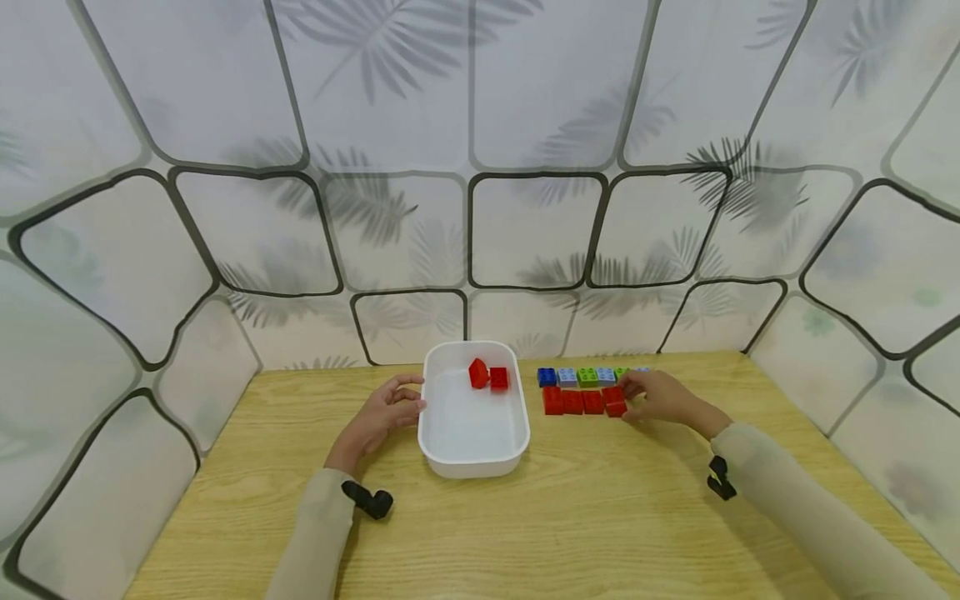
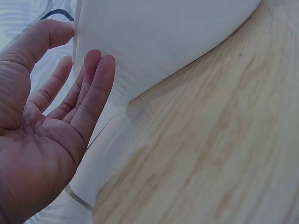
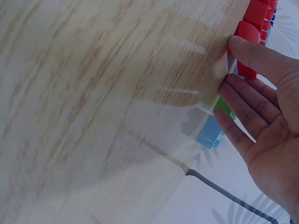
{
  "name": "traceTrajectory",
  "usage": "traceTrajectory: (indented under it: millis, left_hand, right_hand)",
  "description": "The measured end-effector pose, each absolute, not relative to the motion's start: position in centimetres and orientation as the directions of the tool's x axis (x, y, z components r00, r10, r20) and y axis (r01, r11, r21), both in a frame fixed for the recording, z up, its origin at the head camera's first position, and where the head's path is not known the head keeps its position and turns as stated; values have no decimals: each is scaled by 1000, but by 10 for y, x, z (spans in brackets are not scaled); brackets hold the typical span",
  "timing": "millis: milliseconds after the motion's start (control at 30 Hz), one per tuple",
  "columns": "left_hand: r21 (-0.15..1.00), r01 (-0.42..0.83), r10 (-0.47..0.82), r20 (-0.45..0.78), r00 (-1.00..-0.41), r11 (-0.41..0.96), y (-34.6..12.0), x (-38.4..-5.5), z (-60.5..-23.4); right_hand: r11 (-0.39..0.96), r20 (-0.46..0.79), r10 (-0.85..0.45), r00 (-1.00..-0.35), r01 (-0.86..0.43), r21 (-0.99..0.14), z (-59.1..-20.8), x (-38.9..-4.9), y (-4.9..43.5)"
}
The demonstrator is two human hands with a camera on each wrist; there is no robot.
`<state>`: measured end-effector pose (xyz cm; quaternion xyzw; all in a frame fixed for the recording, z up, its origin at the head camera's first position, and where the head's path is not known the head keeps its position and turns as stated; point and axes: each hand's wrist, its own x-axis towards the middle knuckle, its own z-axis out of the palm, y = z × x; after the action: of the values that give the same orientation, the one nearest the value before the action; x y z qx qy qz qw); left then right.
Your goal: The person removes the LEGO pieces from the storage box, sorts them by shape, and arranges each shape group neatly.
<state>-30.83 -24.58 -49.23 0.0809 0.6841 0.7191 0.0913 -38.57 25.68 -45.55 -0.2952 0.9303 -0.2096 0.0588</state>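
Observation:
My left hand [image 1: 382, 417] is at the left wall of a white plastic tub [image 1: 472, 458], its fingers loosely spread and the fingertips right at the wall. In the left wrist view the thumb reaches the tub's side [image 2: 154, 42]. Two red toy bricks [image 1: 498, 379] lie inside the tub near its far end. To the right, my right hand [image 1: 660, 397] pinches a red toy brick [image 1: 614, 402] at the right end of a row of red bricks [image 1: 573, 402]. That brick sits slightly askew from its neighbours. In the right wrist view the thumb presses its near face [image 3: 247, 35].
Behind the red row stands a second row of bricks: dark blue [image 1: 547, 377], light blue [image 1: 567, 377] and green [image 1: 587, 377], its right end partly covered by my right hand. Patterned fabric walls [image 1: 405, 233] enclose the wooden table [image 1: 480, 542] at the back and sides.

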Motion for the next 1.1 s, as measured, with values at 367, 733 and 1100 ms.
traceTrajectory:
  millis: [367,733,1100]
  left_hand:
    - [999,-19,247,-7,-969,-48,-246,-309,-494]
    - [999,-24,246,-13,-969,-39,-247,-309,-494]
    - [999,-25,244,-14,-970,-43,-246,-308,-491]
  right_hand:
    - [750,18,-553,-833,-506,-426,-455,-385,256]
    - [748,5,-551,-834,-497,-440,-454,-387,254]
    - [765,-28,-531,-847,-465,-445,-454,-392,252]
